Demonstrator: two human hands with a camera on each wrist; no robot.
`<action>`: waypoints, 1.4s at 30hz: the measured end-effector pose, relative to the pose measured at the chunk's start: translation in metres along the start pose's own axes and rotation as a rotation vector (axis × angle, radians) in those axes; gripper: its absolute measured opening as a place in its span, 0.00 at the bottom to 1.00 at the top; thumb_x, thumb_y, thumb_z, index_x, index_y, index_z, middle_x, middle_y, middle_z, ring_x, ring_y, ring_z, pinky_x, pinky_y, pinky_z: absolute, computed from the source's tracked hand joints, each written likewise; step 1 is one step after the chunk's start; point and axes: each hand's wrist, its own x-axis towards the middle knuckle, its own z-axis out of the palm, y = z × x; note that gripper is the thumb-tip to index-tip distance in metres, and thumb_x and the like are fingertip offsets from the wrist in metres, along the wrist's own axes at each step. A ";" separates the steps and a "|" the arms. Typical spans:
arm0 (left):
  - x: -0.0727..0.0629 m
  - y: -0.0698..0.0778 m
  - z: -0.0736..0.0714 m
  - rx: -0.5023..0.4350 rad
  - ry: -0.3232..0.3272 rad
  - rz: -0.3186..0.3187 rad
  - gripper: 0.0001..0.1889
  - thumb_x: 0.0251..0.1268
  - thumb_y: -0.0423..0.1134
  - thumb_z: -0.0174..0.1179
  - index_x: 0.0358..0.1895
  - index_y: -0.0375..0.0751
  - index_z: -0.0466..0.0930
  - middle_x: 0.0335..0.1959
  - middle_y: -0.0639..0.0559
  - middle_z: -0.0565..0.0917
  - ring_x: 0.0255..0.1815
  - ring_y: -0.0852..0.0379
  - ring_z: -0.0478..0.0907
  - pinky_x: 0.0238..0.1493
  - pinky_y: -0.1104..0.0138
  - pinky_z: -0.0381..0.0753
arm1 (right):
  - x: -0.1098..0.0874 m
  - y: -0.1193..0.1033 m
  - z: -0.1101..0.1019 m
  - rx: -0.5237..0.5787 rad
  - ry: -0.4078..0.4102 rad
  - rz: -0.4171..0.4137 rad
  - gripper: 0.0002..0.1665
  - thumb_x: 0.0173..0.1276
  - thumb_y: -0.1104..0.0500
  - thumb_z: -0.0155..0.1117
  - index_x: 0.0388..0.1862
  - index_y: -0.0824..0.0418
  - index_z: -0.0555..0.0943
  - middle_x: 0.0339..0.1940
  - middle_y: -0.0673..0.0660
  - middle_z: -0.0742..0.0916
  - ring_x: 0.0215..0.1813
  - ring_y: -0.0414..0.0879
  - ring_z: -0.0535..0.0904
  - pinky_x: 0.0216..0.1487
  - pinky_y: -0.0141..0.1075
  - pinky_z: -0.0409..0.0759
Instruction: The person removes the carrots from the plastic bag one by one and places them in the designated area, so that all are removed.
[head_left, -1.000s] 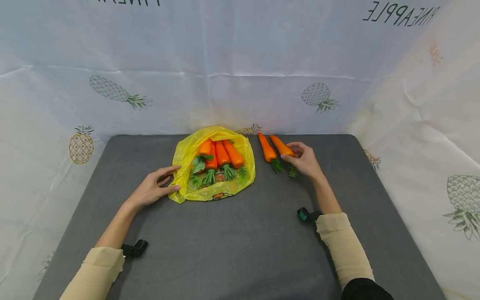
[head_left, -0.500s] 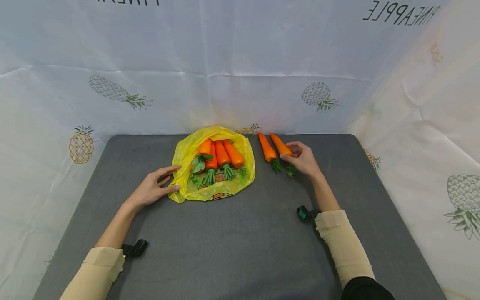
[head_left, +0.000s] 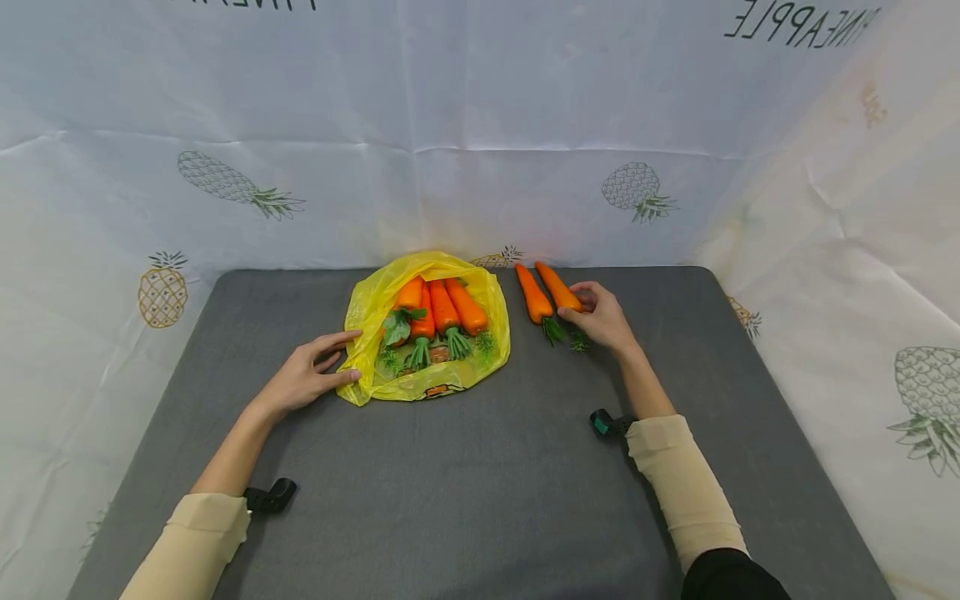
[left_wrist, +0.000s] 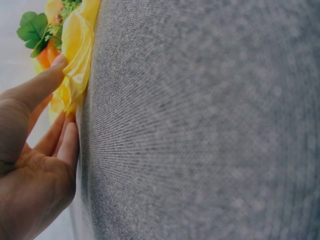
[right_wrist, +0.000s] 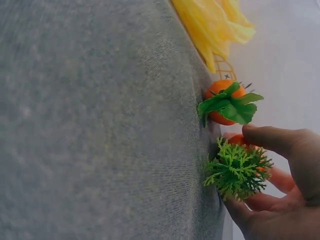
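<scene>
A yellow plastic bag (head_left: pixel 491 296) lies with its mouth facing me, several orange carrots (head_left: pixel 446 308) with green tops inside. At its left edge, my left hand (head_left: pixel 303 375) touches the plastic with thumb and fingertips spread apart; the left wrist view shows the thumb against the yellow bag (left_wrist: pixel 77 50). To the right of the bag, my right hand (head_left: pixel 603 321) grips the thick end of a carrot (head_left: pixel 557 286) between thumb and fingers. Its feathery green top (right_wrist: pixel 237 167) hangs below the hand. Another carrot (head_left: pixel 532 293) with a leafy top (right_wrist: pixel 230 105) lies just left of it.
All of this sits near the far edge of a grey table (head_left: pixel 465 483). Behind it hangs a white pineapple-print cloth (head_left: pixel 450 192), which also runs down both sides.
My right hand, with the gripped carrot, has shifted slightly left and away from me, closer to the loose carrot. The left hand and bag have stayed in place.
</scene>
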 end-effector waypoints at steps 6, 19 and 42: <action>0.000 0.000 0.000 0.001 0.002 0.000 0.39 0.75 0.40 0.72 0.84 0.42 0.66 0.83 0.33 0.68 0.86 0.32 0.63 0.85 0.44 0.67 | 0.000 0.000 0.001 0.004 -0.004 -0.009 0.33 0.79 0.57 0.72 0.75 0.68 0.73 0.72 0.75 0.82 0.72 0.70 0.81 0.75 0.64 0.84; 0.000 0.000 -0.001 -0.005 0.000 0.002 0.38 0.76 0.40 0.71 0.84 0.42 0.66 0.84 0.34 0.68 0.86 0.32 0.62 0.86 0.43 0.66 | -0.002 -0.003 -0.003 0.048 0.021 -0.033 0.32 0.79 0.59 0.71 0.75 0.69 0.73 0.74 0.73 0.81 0.74 0.70 0.79 0.79 0.63 0.80; -0.001 0.000 -0.001 -0.011 -0.004 0.006 0.38 0.76 0.40 0.70 0.85 0.41 0.66 0.83 0.33 0.68 0.86 0.31 0.63 0.85 0.46 0.67 | -0.005 -0.041 0.004 0.073 0.062 -0.189 0.29 0.77 0.58 0.74 0.71 0.68 0.77 0.72 0.73 0.82 0.74 0.68 0.80 0.78 0.60 0.83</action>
